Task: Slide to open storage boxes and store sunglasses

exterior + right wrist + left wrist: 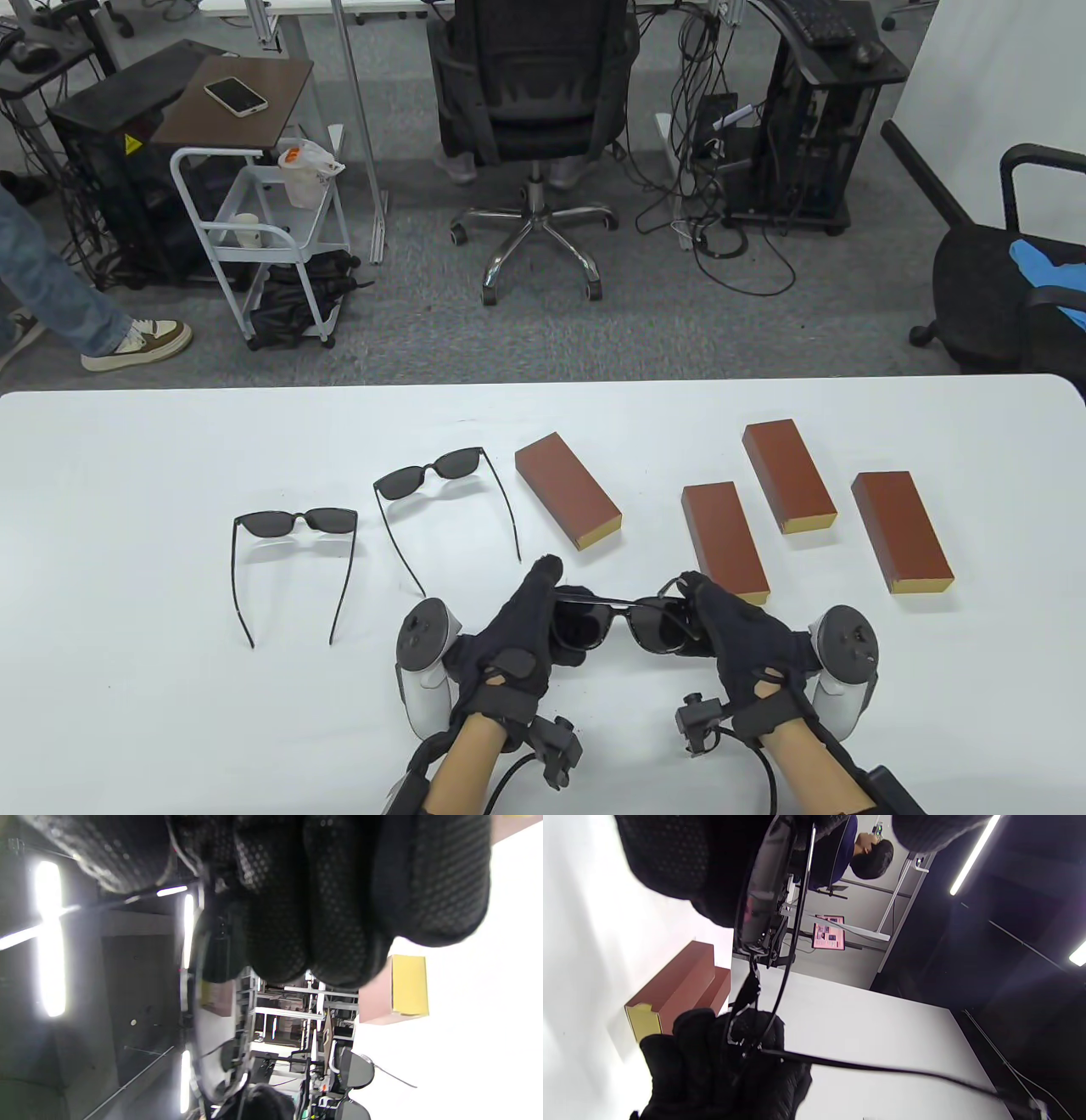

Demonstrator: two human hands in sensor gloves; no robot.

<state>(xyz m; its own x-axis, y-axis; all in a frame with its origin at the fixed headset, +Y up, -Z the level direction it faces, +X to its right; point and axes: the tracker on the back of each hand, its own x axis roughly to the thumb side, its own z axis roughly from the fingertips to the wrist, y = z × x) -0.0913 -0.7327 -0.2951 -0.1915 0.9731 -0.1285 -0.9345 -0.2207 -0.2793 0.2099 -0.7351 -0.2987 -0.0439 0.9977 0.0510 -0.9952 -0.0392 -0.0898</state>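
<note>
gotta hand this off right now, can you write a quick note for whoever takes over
Left hand and right hand together grip one pair of sunglasses just above the table, near the front edge.
Two more pairs lie open to the left: one nearer the left, one beside the leftmost box.
Three more boxes stand to the right.
Done: nothing stored; all four boxes look closed.
Left: slide each box open and store the sunglasses.

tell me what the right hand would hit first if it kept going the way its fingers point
Likely the nearest storage box: the right hand, gripping the sunglasses, points up-left toward that box's near end. Height above the table is unclear.
</note>
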